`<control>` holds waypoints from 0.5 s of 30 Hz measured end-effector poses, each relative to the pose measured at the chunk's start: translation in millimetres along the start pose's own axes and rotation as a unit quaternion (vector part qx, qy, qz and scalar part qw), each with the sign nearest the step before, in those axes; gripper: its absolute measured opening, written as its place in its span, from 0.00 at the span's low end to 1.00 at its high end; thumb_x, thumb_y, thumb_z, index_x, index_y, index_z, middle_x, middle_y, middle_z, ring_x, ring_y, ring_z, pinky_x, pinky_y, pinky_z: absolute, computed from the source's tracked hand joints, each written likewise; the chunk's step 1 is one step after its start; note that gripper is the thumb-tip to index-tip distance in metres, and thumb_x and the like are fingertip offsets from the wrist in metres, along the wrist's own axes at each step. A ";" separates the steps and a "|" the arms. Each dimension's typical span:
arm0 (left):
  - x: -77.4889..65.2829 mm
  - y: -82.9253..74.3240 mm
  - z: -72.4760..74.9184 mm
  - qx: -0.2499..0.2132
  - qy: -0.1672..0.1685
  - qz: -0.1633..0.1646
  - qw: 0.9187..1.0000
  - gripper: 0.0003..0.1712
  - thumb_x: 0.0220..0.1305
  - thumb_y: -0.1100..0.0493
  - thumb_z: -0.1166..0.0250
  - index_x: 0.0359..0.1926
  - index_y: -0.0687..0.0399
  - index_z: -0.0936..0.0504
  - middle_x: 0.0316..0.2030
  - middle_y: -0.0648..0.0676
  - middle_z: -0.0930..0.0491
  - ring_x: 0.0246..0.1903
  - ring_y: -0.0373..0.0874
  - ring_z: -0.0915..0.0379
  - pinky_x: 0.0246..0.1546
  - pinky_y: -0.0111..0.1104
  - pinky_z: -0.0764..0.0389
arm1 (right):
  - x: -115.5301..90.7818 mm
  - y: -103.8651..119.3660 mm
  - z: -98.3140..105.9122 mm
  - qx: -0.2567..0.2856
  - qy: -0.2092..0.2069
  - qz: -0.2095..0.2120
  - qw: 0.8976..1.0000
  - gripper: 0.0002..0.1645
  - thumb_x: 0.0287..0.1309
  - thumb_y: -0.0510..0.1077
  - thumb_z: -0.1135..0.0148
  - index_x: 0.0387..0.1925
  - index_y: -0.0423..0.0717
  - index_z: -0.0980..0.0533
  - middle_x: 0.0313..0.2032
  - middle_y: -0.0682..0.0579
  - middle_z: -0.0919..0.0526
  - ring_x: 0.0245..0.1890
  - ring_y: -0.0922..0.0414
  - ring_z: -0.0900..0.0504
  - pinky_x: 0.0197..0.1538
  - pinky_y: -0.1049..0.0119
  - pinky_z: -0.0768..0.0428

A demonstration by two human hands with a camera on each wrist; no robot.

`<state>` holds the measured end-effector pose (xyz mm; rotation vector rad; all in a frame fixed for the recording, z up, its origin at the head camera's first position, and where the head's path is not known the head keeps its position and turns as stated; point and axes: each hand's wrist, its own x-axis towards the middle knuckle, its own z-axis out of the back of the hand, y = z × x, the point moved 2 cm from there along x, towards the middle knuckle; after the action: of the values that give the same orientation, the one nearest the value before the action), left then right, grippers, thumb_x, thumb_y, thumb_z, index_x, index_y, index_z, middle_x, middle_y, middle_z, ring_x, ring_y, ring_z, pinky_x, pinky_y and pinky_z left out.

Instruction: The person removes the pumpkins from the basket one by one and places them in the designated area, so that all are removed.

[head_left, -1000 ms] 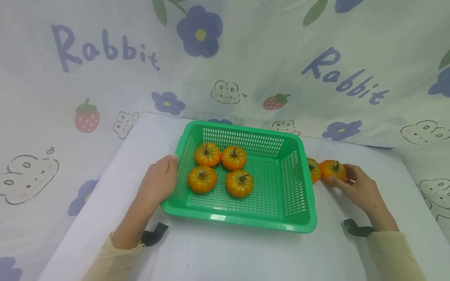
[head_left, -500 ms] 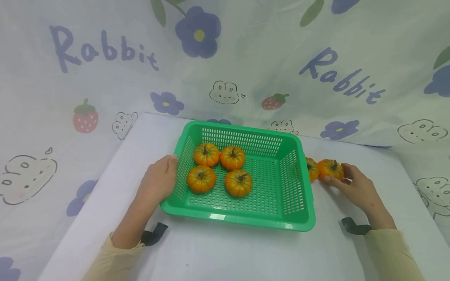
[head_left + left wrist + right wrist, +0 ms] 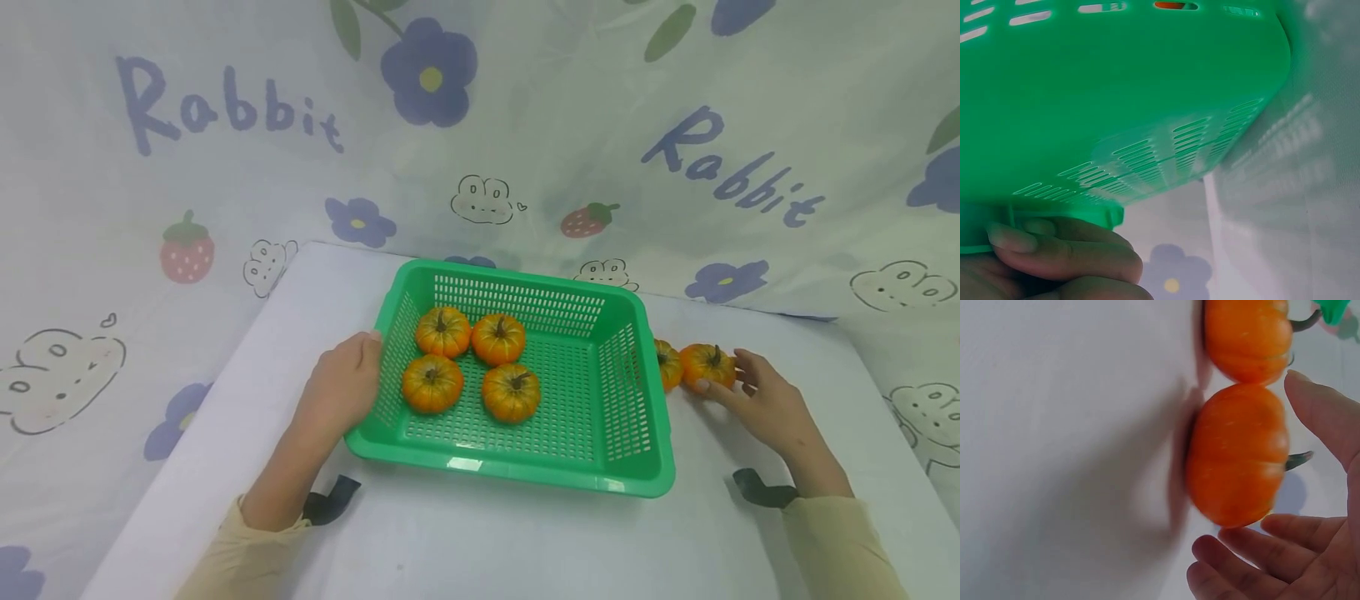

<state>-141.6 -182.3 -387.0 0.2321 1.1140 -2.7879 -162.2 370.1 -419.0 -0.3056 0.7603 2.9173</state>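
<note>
In the head view a green plastic basket point(image 3: 480, 471) stands with several small orange pumpkins point(image 3: 511, 392) inside. My left hand point(image 3: 341, 383) grips its left rim; the left wrist view shows bent fingers point(image 3: 1066, 253) under the rim of the basket point(image 3: 1116, 81). To the right of the basket two more pumpkins sit side by side on the table, the inner one point(image 3: 669, 367) partly hidden by the basket wall. Around the outer pumpkin point(image 3: 1238, 456) my right hand point(image 3: 765, 400) is spread, thumb apart from it on one side and fingertips right at its other side.
A white cloth covers the table point(image 3: 525, 542). Behind it hangs a patterned curtain point(image 3: 525, 125) with rabbits, flowers and strawberries. Dark curved pieces point(image 3: 333, 500) show at both wrists.
The outer pumpkin has shifted very slightly left, and the right hand's fingers sit a little looser around it. The left hand and basket hold their place.
</note>
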 end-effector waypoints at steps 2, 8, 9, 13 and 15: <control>-0.3 0.0 0.2 0.000 -0.001 0.000 1.000 0.32 0.84 0.37 0.69 0.38 0.56 0.30 0.26 0.58 0.31 0.24 0.51 0.30 0.25 0.40 0.25 | -2.5 3.9 2.7 0.003 -0.008 0.012 1.000 0.64 0.68 0.72 0.39 0.79 0.30 0.54 0.71 0.21 0.40 0.65 0.21 0.35 0.60 0.27 0.30; -1.3 -0.4 0.4 -0.001 -0.001 -0.001 1.000 0.32 0.84 0.37 0.69 0.38 0.56 0.30 0.25 0.58 0.31 0.23 0.51 0.30 0.24 0.40 0.25 | -13.3 27.1 15.0 -0.014 -0.043 0.043 0.998 0.62 0.69 0.69 0.37 0.80 0.32 0.54 0.70 0.22 0.39 0.65 0.20 0.35 0.58 0.26 0.30; -1.4 -0.6 0.4 -0.002 0.000 0.000 1.000 0.33 0.84 0.37 0.69 0.38 0.56 0.30 0.25 0.58 0.31 0.23 0.51 0.30 0.24 0.40 0.25 | -15.1 31.8 17.0 -0.017 -0.047 0.048 0.998 0.62 0.69 0.69 0.38 0.80 0.33 0.54 0.71 0.22 0.39 0.66 0.20 0.36 0.57 0.25 0.30; -2.0 -2.0 0.8 -0.006 0.002 0.003 1.000 0.33 0.84 0.36 0.70 0.38 0.55 0.30 0.25 0.57 0.31 0.23 0.50 0.30 0.24 0.40 0.26 | -23.4 52.7 23.8 -0.021 -0.063 0.068 0.995 0.59 0.69 0.68 0.37 0.81 0.38 0.52 0.72 0.24 0.38 0.67 0.21 0.36 0.56 0.23 0.31; -2.2 -2.9 1.2 -0.007 0.002 0.004 1.000 0.33 0.84 0.36 0.69 0.39 0.55 0.29 0.25 0.57 0.30 0.23 0.50 0.30 0.24 0.40 0.26 | -27.5 63.6 26.6 -0.025 -0.071 0.079 0.994 0.58 0.69 0.67 0.37 0.81 0.40 0.50 0.72 0.26 0.37 0.67 0.22 0.36 0.56 0.22 0.31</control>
<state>-140.0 -180.9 -383.8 0.2405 1.1303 -2.7720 -149.8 326.4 -360.2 -0.0414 0.7220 3.0685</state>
